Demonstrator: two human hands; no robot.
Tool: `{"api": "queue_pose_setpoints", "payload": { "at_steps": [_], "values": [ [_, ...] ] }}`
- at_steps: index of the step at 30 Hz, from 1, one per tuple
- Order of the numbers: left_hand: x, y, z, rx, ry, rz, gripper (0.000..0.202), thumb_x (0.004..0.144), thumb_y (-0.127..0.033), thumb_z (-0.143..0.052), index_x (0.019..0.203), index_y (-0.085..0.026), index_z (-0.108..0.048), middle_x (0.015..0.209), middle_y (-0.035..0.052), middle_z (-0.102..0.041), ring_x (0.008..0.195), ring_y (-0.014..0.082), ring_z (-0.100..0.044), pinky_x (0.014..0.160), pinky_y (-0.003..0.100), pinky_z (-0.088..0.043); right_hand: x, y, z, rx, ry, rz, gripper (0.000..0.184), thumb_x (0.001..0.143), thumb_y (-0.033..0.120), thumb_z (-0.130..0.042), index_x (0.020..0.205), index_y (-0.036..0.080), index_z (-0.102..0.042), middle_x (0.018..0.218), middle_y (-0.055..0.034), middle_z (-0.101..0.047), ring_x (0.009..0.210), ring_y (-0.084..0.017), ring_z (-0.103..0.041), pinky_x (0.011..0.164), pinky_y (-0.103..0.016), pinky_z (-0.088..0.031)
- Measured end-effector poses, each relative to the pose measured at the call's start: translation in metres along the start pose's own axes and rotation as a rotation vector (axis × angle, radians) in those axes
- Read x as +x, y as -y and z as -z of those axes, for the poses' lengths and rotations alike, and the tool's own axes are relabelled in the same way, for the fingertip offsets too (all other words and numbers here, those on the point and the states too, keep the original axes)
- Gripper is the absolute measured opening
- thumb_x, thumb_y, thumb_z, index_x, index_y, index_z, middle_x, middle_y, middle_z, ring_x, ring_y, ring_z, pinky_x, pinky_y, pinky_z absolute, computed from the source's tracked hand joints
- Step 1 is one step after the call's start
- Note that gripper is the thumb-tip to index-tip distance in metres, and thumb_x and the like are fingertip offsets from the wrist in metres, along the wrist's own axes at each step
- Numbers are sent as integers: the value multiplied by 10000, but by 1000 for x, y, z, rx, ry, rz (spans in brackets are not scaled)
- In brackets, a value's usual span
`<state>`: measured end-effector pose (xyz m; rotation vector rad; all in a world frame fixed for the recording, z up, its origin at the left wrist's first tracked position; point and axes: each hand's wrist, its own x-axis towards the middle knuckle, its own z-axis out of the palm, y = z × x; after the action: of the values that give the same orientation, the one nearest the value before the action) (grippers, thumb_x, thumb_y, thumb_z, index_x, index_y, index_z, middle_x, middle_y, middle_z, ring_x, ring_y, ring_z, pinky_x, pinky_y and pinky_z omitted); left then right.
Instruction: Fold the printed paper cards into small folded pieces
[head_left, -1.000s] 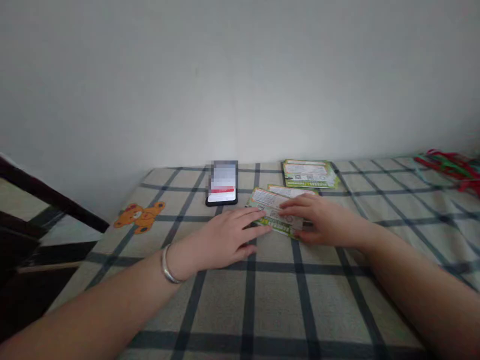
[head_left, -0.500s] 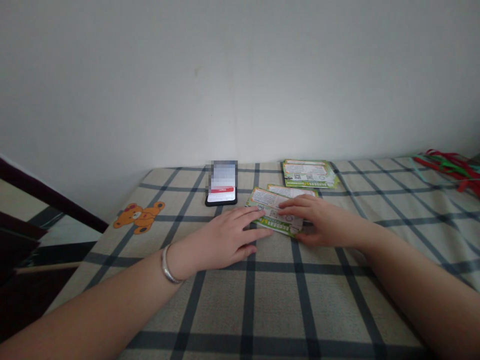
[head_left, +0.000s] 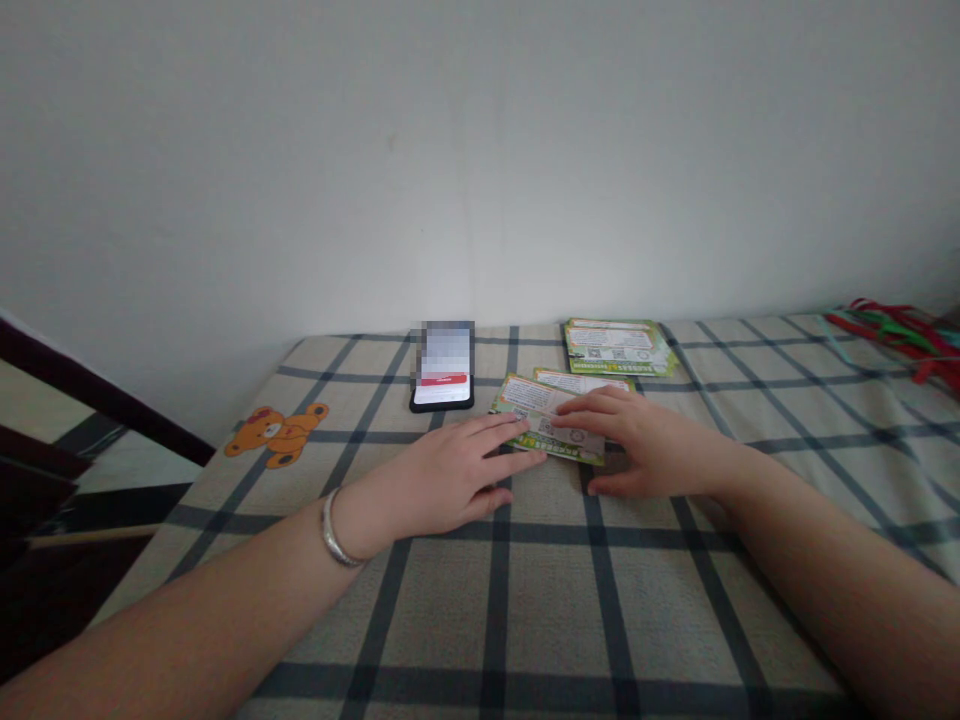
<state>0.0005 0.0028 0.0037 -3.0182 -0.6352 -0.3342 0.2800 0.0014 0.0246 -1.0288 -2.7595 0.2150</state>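
A green-and-white printed card (head_left: 525,395) with small text and square codes lies flat on the checked tablecloth. My left hand (head_left: 461,475), a silver bangle on its wrist, rests with its fingertips on the card's lower left part, fingers apart. From the right, my right hand (head_left: 637,440) lays its fingers over the same card, its thumb apart on the cloth just below the card's edge. Partly under that card and my right fingers is a second similar card (head_left: 577,380). Neither hand grips anything.
Behind my right hand, a stack of similar cards (head_left: 615,345) lies near the wall. A phone (head_left: 444,375) with a lit, partly blurred screen is left of it. Red and green strips (head_left: 907,340) lie at the far right, and an orange bear cutout (head_left: 277,435) at the left.
My right thumb has come off the lower right edge of the front card and now rests on the cloth. The left hand has barely moved.
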Motion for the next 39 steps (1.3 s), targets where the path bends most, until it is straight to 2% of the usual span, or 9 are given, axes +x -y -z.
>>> {"api": "queue_pose_setpoints", "payload": {
  "at_steps": [3,6,11,15,19,24,29,34,39],
  "values": [
    [-1,2,-1,-2,-12,-17,471,902,-293,-590,1354,-210,-492,1437,152,-454,1335,291,-421,1070,470,-414,-1,-1,1,24,-9,-1,520,746,228,-646,1259,211,-563,1307,-59,-584,1199,-236,-516,1060,-410,-391],
    [-2,3,-2,-6,-9,-30,462,901,-295,-589,1346,-213,-500,1441,158,-446,1339,299,-415,1068,479,-415,-2,-5,0,53,-8,-53,335,749,125,-578,1068,215,-629,1199,-49,-643,1081,-205,-592,969,-372,-461],
    [-2,4,-3,-21,-3,-34,469,901,-310,-590,1348,-209,-493,1449,165,-432,1347,304,-402,1074,488,-407,-2,-8,1,55,-21,-18,174,804,130,-554,907,215,-666,1132,-36,-682,1023,-196,-627,932,-371,-471],
    [-2,4,-3,-39,-9,-30,460,907,-309,-579,1339,-180,-490,1443,175,-437,1350,294,-399,1075,477,-411,-2,-3,6,70,-18,8,171,819,132,-569,906,219,-688,1007,-35,-711,940,-186,-645,867,-347,-483],
    [-2,5,-3,-54,-24,-50,365,900,-273,-577,1250,-173,-552,1438,173,-443,1338,289,-418,1071,474,-419,-1,3,9,90,-10,42,156,830,151,-593,908,225,-706,871,-28,-706,854,-170,-638,797,-315,-481],
    [-1,3,-1,-41,-42,12,446,864,-256,-613,1291,-161,-524,1397,157,-492,1300,285,-458,1050,477,-442,-1,9,9,156,27,54,147,857,183,-591,931,234,-708,855,-10,-716,805,-151,-648,736,-282,-479],
    [-1,5,-3,-1,-83,106,347,882,-209,-556,1226,-161,-581,1324,131,-550,1216,261,-524,1017,457,-472,-2,12,8,228,64,25,165,858,182,-598,965,247,-706,883,6,-730,782,-135,-665,696,-248,-482],
    [-1,8,-4,16,-93,59,332,889,-208,-546,1215,-162,-591,1302,110,-581,1211,254,-528,1027,462,-466,-1,16,0,351,81,6,167,860,196,-605,988,249,-697,896,15,-735,785,-121,-670,689,-226,-489],
    [-2,8,-3,2,-98,47,345,876,-204,-556,1214,-140,-589,1278,119,-604,1190,251,-552,1017,449,-480,2,18,-11,397,28,-114,182,873,306,-614,1040,246,-655,826,22,-725,668,-108,-645,593,-215,-470]
  ]
}}
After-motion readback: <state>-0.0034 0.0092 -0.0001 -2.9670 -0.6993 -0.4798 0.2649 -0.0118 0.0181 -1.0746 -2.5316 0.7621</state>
